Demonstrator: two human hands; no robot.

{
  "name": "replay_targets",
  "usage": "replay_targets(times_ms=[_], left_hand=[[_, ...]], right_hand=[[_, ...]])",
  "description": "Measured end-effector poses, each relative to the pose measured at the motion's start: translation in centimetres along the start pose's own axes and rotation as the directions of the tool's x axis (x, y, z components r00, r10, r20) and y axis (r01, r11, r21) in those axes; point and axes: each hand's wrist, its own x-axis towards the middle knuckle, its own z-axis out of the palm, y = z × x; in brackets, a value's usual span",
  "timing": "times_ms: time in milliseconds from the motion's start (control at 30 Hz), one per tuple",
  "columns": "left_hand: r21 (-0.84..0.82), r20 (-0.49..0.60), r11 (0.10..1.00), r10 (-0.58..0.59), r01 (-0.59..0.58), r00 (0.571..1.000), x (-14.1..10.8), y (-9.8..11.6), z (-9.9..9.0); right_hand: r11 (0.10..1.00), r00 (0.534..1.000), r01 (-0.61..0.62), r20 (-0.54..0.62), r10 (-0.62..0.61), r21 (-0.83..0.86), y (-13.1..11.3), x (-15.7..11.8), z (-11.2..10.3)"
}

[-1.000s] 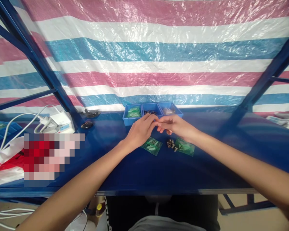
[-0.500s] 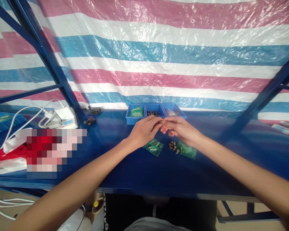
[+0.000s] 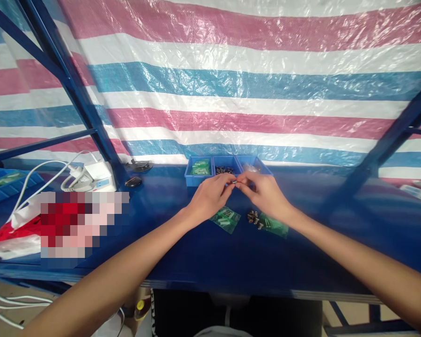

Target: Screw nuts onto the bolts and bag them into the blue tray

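My left hand [image 3: 212,194] and my right hand [image 3: 263,192] meet above the blue tabletop, thumbs and fingertips pinched together. Between them is a small dark metal piece [image 3: 235,182], too small to make out its exact kind. Below my left hand lies a green-tinted clear bag [image 3: 226,220] with small pin-like pieces inside. A similar bag [image 3: 275,225] rests under my right wrist, partly covered by it. Beside that bag sits a little pile of dark, shiny metal pieces [image 3: 254,218] that look like short bolts.
Behind my hands stand three blue bins: one with green bags [image 3: 200,167], one with dark metal pieces [image 3: 223,170], one with clear plastic [image 3: 251,167]. At left are a white power strip [image 3: 103,180], a black mouse-like object [image 3: 133,181], cables and red packaging [image 3: 17,227].
My right hand's fingers have curled in and its grip has shifted on the small metal piece, which shows more now. The whole view has tilted slightly upward.
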Motion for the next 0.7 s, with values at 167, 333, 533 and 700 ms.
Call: replay_targets(times_ms=[167, 333, 533, 700], left_hand=[[-0.044, 0.012, 0.999, -0.005, 0.006, 1.0, 0.0, 0.13, -0.05], [-0.012, 0.02, 1.0, -0.006, 0.007, 1.0, -0.05, 0.24, -0.08], [0.004, 0.01, 1.0, 0.028, -0.028, 1.0, -0.06, -0.03, -0.03], [-0.016, -0.033, 0.998, 0.056, -0.057, 0.998, -0.02, -0.35, 0.18]], right_hand=[[0.999, 0.999, 0.045, 0.011, -0.045, -0.02, -0.08, 0.01, -0.1], [0.999, 0.999, -0.015, 0.033, 0.014, 0.035, -0.18, 0.04, -0.13], [0.991, 0.994, -0.081, 0.085, 0.072, 0.108, -0.52, -0.02, 0.01], [0.999, 0.998, -0.04, 0.049, 0.038, 0.035, -0.52, 0.0, -0.1]])
